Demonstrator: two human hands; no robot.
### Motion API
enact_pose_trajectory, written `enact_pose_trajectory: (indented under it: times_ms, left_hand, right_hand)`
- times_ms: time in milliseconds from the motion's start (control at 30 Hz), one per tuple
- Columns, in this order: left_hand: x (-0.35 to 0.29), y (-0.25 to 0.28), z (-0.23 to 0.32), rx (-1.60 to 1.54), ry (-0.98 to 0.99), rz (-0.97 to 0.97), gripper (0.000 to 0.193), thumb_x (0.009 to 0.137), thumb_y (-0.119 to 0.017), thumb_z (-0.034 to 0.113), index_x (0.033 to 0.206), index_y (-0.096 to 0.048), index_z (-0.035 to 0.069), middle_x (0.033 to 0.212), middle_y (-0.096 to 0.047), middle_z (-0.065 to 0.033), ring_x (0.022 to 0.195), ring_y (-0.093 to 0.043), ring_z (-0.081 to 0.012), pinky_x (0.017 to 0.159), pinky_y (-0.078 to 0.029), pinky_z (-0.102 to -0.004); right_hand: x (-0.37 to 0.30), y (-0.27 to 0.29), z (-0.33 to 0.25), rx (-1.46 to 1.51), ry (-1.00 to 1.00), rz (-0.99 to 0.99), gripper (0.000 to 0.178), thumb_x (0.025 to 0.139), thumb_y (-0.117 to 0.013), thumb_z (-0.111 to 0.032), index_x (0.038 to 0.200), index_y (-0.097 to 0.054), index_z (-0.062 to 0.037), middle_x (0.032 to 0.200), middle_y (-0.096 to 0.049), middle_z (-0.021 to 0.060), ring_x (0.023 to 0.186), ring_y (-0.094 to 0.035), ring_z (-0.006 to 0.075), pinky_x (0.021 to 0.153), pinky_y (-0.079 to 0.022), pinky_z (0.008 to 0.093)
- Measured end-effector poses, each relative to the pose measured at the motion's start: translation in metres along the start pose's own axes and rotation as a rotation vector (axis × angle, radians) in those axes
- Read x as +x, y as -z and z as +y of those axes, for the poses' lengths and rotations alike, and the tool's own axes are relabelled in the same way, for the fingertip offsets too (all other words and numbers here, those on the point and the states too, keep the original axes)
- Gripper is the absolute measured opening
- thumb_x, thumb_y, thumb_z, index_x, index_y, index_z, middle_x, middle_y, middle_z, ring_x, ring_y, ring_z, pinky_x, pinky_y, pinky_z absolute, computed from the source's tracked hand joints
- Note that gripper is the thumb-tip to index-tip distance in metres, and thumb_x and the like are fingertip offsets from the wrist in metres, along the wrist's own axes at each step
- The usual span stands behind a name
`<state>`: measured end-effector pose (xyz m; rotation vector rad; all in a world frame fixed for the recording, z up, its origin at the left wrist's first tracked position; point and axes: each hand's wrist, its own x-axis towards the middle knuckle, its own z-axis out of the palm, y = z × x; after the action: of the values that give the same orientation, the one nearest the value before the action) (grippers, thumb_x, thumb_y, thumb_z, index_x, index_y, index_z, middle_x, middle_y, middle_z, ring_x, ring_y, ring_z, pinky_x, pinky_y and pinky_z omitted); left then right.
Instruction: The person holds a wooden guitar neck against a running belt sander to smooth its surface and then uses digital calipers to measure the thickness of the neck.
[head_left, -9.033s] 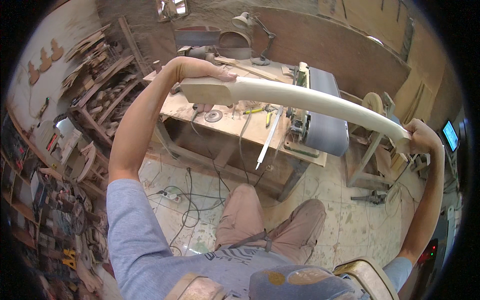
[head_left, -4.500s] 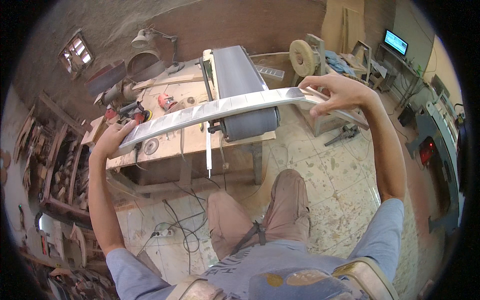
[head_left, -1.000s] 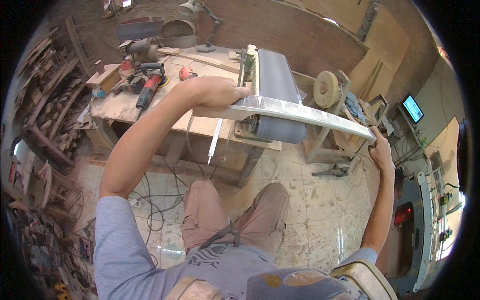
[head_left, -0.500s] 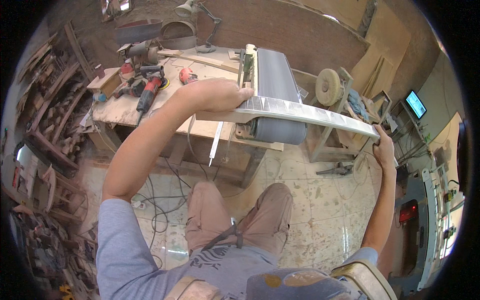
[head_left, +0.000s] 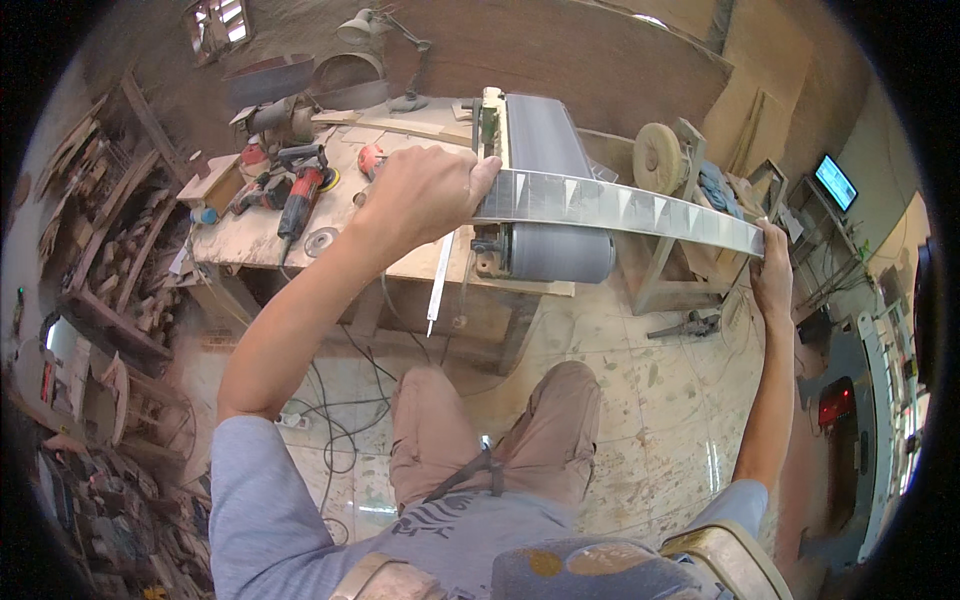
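Note:
My left hand [head_left: 425,195] is closed round the left end of a long, slightly curved strip [head_left: 600,205]. Its grey face carries a row of pale triangles and turns toward me. At the far end, my right hand [head_left: 772,275] grips the strip with fingers wrapped over its edge. The strip lies across the front of a belt sander [head_left: 548,135], whose grey roller end [head_left: 560,252] shows just below it. Whether strip and belt touch is hidden behind the strip.
Left on the dusty workbench [head_left: 400,262] lie a red-and-black angle sander [head_left: 302,200] and other power tools. A round buffing wheel [head_left: 658,160] stands on a frame to the right. Cables [head_left: 345,420] trail across the floor. Wood offcuts [head_left: 95,210] crowd the left side.
Both hands have tilted the strip, so its patterned face now shows broader and flatter toward me. My left hand has rolled over with it. The whole view has shifted slightly.

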<state>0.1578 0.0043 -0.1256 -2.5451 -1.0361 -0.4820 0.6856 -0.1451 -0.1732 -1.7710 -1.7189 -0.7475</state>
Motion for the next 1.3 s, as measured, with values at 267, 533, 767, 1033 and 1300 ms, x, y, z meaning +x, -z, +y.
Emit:
enact_pose_trajectory:
  times_ms: [267,533,767,1033,1300]
  left_hand:
    - [-0.006,-0.006,0.009,0.057,0.068,0.340,0.045,0.109,-0.047,0.037,0.085,-0.066,0.003,0.078,-0.069,-0.0216,0.074,-0.070,-0.0407,0.068,-0.053,-0.0516]
    - [0.005,0.011,-0.010,0.012,-0.186,-0.211,0.031,0.108,-0.046,0.021,0.125,-0.064,0.002,0.085,-0.070,-0.0261,0.086,-0.071,-0.0427,0.079,-0.052,-0.0551]
    - [0.011,0.017,-0.011,-0.181,-0.084,-0.425,0.035,0.111,-0.041,0.025,0.129,-0.061,0.002,0.087,-0.069,-0.0273,0.091,-0.069,-0.0447,0.088,-0.050,-0.0537]
    - [0.001,0.004,0.001,-0.045,-0.021,-0.005,0.034,0.107,-0.049,0.027,0.097,-0.069,0.002,0.081,-0.068,-0.0223,0.079,-0.068,-0.0444,0.071,-0.051,-0.0537]
    - [-0.005,-0.005,0.009,0.096,-0.014,0.422,0.037,0.107,-0.051,0.035,0.087,-0.063,0.006,0.075,-0.065,-0.0169,0.073,-0.066,-0.0383,0.070,-0.050,-0.0505]
  right_hand:
    - [-0.003,-0.009,0.010,-0.112,0.026,0.187,0.060,0.088,-0.065,0.004,0.143,-0.049,-0.0151,0.136,-0.059,0.0164,0.121,-0.063,0.0426,0.092,-0.058,0.0503]
    - [-0.003,-0.004,0.011,-0.124,0.029,0.002,0.053,0.086,-0.055,0.011,0.136,-0.060,-0.0085,0.134,-0.065,0.0162,0.129,-0.058,0.0416,0.118,-0.042,0.0526]
    - [0.003,0.006,0.005,-0.104,-0.030,-0.098,0.056,0.085,-0.055,0.012,0.137,-0.060,-0.0088,0.131,-0.066,0.0158,0.129,-0.059,0.0393,0.114,-0.045,0.0473]
    - [-0.002,-0.008,0.007,-0.069,0.018,0.082,0.059,0.085,-0.057,0.014,0.139,-0.054,-0.0106,0.136,-0.058,0.0168,0.124,-0.060,0.0415,0.105,-0.050,0.0489]
    - [-0.010,-0.019,0.019,-0.142,-0.014,0.276,0.068,0.086,-0.069,0.005,0.145,-0.046,-0.0182,0.136,-0.055,0.0171,0.121,-0.063,0.0417,0.089,-0.060,0.0518]
